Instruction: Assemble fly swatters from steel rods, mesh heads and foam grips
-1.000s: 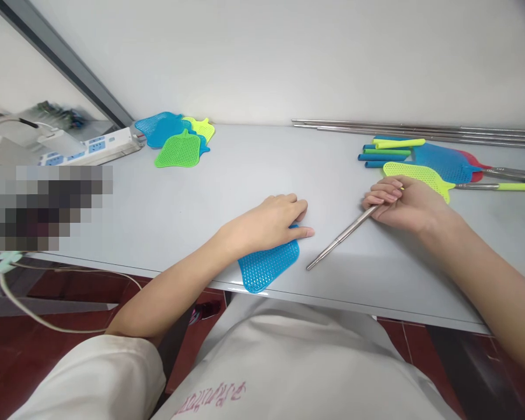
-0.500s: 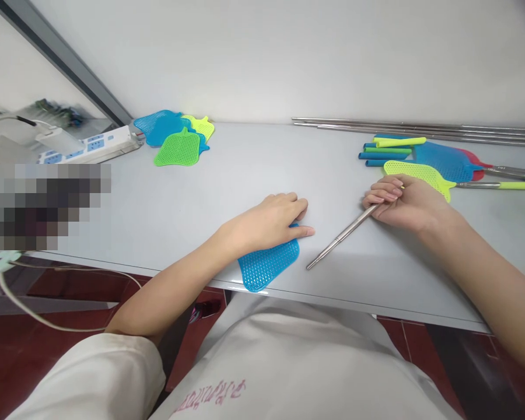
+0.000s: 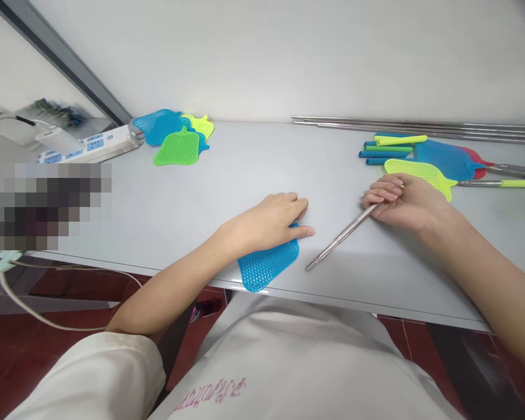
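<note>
My left hand [image 3: 275, 221] lies over a blue mesh fly swatter head [image 3: 269, 265] at the table's front edge. Its fingers are bent over the far side and the thumb stretches along the near side; the upper part of the head is hidden under the palm. To the right, my right hand [image 3: 387, 198], palm turned up, has its fingers closed round a telescopic metal rod [image 3: 343, 236]. The rod's thin end slants down to the left, apart from the blue head. Behind the right hand lies a yellow fly swatter [image 3: 415, 171].
Loose blue, green and yellow swatter heads [image 3: 177, 146] lie at the back left, near a power strip [image 3: 98, 149]. At the back right are coloured handle tubes [image 3: 387, 155], a blue swatter [image 3: 446, 160], and several long metal rods [image 3: 398, 125] along the wall.
</note>
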{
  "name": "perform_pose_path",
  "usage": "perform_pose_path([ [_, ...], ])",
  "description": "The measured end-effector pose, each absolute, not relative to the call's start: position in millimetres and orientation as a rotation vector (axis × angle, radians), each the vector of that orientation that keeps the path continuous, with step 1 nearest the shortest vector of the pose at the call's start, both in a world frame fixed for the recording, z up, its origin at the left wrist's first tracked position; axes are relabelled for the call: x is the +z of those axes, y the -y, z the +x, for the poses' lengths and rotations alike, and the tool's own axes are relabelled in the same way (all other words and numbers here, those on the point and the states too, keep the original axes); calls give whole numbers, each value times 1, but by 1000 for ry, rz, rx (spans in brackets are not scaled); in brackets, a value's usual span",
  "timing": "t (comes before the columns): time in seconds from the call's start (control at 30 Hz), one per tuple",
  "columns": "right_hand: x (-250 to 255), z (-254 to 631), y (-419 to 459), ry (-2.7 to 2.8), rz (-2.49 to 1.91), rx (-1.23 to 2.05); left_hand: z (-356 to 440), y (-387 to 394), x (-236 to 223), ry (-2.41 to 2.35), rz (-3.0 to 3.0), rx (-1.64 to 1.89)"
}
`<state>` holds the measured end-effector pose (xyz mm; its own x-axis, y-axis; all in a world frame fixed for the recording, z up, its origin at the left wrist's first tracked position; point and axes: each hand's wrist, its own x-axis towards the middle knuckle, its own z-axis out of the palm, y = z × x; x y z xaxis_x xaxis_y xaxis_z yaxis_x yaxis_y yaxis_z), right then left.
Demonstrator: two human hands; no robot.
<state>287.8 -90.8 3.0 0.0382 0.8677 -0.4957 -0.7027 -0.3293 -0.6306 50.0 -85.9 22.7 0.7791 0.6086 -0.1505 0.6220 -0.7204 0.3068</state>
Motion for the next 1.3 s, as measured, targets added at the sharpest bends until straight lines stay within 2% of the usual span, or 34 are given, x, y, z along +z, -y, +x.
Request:
perform_pose_path([
  [0.33,3,288,91,326,-1064,1601,49,86,22,-936,2634,-48],
  [1.3,4,287,91,160,-1029,1610,49,85,21,-939,2627,-41],
])
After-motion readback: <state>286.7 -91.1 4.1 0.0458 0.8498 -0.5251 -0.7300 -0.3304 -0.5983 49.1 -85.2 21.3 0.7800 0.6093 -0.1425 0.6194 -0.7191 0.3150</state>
